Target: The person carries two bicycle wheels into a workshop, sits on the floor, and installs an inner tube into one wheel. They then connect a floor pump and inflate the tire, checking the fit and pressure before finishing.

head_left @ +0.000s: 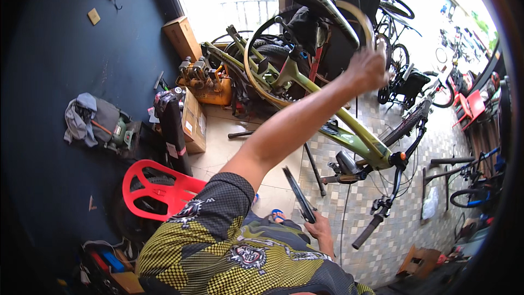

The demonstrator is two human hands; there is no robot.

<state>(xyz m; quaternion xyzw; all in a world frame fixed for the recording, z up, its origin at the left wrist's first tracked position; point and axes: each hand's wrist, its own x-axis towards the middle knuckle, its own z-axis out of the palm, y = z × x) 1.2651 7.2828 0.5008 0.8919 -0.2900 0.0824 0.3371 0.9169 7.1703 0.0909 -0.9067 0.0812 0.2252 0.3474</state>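
Beneath the right hand (321,230), patterned small-tile floor (376,229) spreads away to the right, while plain cream tiles (226,153) lie beyond it to the left. That hand is closed around the near end of a slim black object (297,191), which points up and away from it. The left hand (368,70), reaching high and across, is at the right side of a tan-edged wheel (363,21); blur there means I cannot tell whether its fingers close on the edge. Below this hand runs a green bicycle frame (376,157), its handlebar (398,177) to the right of the black object. Well to the left of both hands are a dark blue wall (60,49), a red chair (147,191), a cardboard box (192,120) and an orange compressor (210,90). Parked bicycles (401,13) stand beyond the left hand, toward glaring daylight that washes out detail. The black saddle (319,3) just beside that hand hides part of the wheel, the left forearm covers part of the frame, and the dark lens rim cuts off the room's edges; the black object's exact kind is unclear.
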